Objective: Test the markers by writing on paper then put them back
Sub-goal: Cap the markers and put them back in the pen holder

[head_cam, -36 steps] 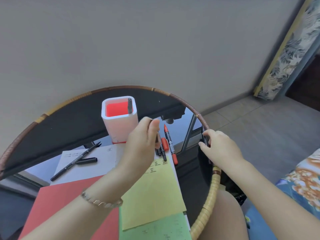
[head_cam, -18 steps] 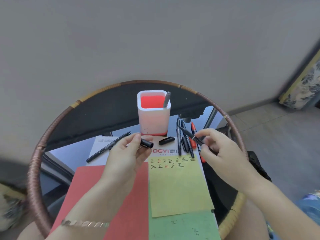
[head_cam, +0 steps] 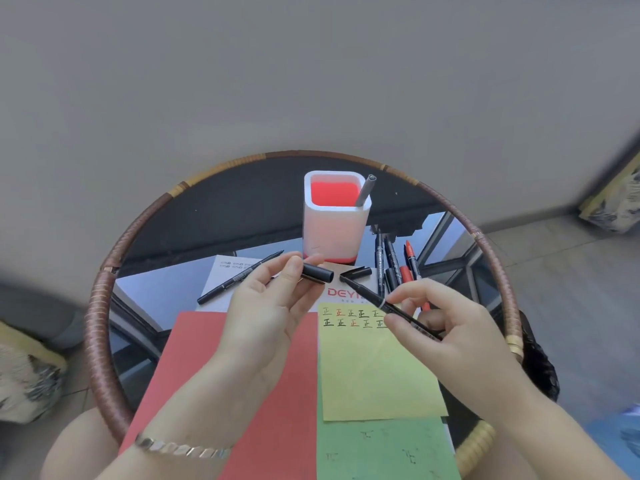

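Cap (head_cam: 317,273) & marker (head_cam: 381,304) tip now closer, almost meeting. L hand (head_cam: 266,313) pinches cap; R hand (head_cam: 450,334) grips marker over yellow paper (head_cam: 374,375), near pen cup (head_cam: 334,233).

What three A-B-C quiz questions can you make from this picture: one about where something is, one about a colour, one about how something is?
1. Where is the grey pen? A in the white holder; B on the red paper; C on the floor.
2. Which paper bears the two rows of marks? A red; B the yellow paper; C white.
3. The marker in the right hand is: A capped; B uncapped; C snapped.
Answers: A, it stands in the holder; B, the rows cross the yellow sheet's top; B, the left hand holds the cap apart from the tip.
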